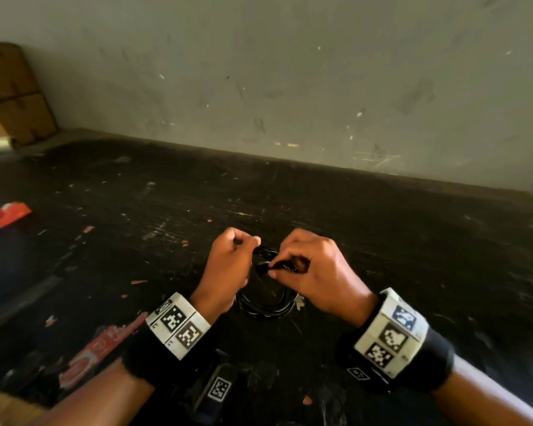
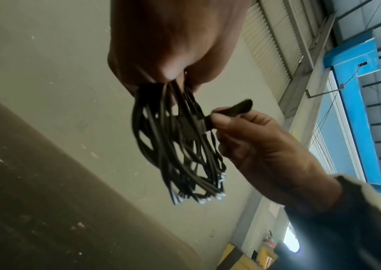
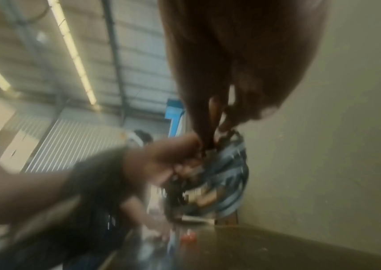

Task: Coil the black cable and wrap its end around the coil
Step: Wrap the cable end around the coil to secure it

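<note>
1. Black loops of the cable (image 2: 175,146) hang gathered into a coil from the left hand (image 1: 228,265), raised just above the dark bench (image 1: 382,241); holding it in the air leaves room to pass something around the bundle.
2. The left hand's fingers (image 2: 168,60) are curled tight round the top of the coil, pinching all the loops together at one spot so they cannot spring apart.
3. The right hand (image 1: 317,275) pinches a flat black strap-like end (image 2: 231,111) between thumb and forefinger, right against the side of the coil. Judging by this, coiling is done and the binding turn is the step in hand.
4. The strap is held short and close to the bundle, probably so it can be drawn snug across the loops.
5. The right wrist view is blurred, so whether the strap is the cable's own end or a tie fixed to it I cannot tell.
6. The loops fan loosely below the grip and look springy; a slack left hand would likely let them spill.
7. Red scraps (image 1: 6,213) lie well apart on the bench, at the left.
</note>
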Demonstrator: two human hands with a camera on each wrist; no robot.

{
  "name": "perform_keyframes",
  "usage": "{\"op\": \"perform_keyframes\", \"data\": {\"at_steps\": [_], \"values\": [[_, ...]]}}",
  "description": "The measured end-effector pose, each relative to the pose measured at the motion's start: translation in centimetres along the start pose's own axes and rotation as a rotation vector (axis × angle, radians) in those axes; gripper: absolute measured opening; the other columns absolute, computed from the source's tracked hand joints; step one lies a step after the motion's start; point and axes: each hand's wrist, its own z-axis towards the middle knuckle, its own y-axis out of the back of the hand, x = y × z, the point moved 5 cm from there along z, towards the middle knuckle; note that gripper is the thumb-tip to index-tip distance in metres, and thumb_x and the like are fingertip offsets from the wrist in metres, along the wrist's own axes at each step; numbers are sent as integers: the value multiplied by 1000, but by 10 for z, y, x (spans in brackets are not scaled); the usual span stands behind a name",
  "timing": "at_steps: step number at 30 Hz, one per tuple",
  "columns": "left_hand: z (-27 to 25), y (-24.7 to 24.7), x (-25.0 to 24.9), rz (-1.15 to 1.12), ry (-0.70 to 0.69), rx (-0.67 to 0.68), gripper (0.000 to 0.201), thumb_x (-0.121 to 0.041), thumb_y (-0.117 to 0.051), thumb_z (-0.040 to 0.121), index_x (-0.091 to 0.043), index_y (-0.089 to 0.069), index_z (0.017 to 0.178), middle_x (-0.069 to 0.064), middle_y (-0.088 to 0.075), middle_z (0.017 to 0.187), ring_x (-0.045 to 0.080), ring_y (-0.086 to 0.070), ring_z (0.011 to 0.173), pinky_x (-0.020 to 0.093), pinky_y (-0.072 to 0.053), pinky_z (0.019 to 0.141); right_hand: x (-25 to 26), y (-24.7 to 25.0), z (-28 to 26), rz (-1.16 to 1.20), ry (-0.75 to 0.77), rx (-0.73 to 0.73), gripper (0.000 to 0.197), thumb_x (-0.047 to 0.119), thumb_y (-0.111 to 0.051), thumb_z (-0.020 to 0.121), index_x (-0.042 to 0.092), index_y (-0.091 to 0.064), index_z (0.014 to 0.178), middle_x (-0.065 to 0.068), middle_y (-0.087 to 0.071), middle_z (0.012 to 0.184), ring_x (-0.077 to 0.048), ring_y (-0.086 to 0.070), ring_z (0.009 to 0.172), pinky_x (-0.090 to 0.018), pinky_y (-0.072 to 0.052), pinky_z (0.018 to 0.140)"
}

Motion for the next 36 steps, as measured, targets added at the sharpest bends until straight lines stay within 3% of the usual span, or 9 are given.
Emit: {"op": "perform_keyframes", "data": {"at_steps": [3, 6, 10, 13, 15, 18, 21, 27, 36], "values": [[1, 0, -1, -11, -5, -15, 9, -22, -55, 91, -14, -53, 95, 0, -45, 55, 7, -37, 40, 20, -27, 34, 1, -7, 0, -205, 166, -96, 11, 19, -78, 70, 20, -74, 80, 0, -58, 100, -10, -50, 92, -21, -41, 76], [2, 0, 0, -50, 37, -50, 13, -23, -56, 90, -17, -53, 101, 1, -50, 58, 7, -41, 40, 20, -29, 35, 3, -17, 3, -315, 238, -44, 12, 12, -76, 70, 17, -73, 81, -9, -60, 117, -23, -54, 108, -34, -46, 85], [5, -1, 3, -102, 89, -76, 22, -26, -60, 88, -19, -51, 108, 0, -50, 58, 8, -41, 41, 19, -27, 33, 2, -17, 7, -300, 249, -63, 14, 8, -63, 76, 11, -72, 87, -10, -63, 111, -22, -62, 96, -30, -55, 76], [5, -3, 6, -138, 133, -22, 24, -26, -59, 90, -14, -53, 109, -6, -47, 48, 3, -38, 34, 17, -25, 30, 5, -18, 7, -321, 270, -80, 21, 12, -51, 80, 8, -71, 87, -12, -63, 106, -21, -65, 88, -30, -58, 64], [4, -8, 5, -140, 147, 67, 18, -27, -56, 92, -10, -58, 97, -11, -43, 40, 2, -33, 32, 17, -22, 30, 5, -19, 6, -339, 277, -99, 16, 9, -55, 78, 6, -70, 84, -13, -64, 103, -22, -65, 84, -31, -58, 60], [2, -10, 4, -119, 183, 129, 21, -28, -55, 92, -14, -57, 76, -10, -36, 41, 4, -29, 33, 18, -19, 32, 3, -20, 3, -363, 280, -110, 16, 11, -54, 81, 6, -69, 83, -14, -64, 102, -22, -65, 84, -31, -58, 58], [2, -11, 6, -114, 228, 156, 23, -30, -57, 90, -16, -53, 72, -7, -31, 45, 6, -26, 35, 19, -17, 34, 2, -21, 1, -387, 281, -110, 23, 15, -48, 84, 5, -69, 83, -14, -64, 102, -22, -65, 85, -31, -58, 59], [-1, -16, 8, -92, 313, 263, 27, -35, -58, 89, -18, -53, 69, -8, -31, 44, 6, -26, 35, 19, -19, 34, 0, -18, -4, -443, 304, -149, 20, 14, -51, 83, 7, -70, 82, -14, -67, 98, -24, -66, 81, -37, -57, 64], [-1, -18, 11, -199, 162, 211, 21, -22, -54, 93, -14, -60, 75, -9, -39, 46, 3, -32, 38, 16, -23, 35, -12, -12, -13, -372, 253, -93, 20, 17, -68, 78, 18, -73, 98, -7, -66, 112, -21, -62, 101, -36, -52, 84]]}}
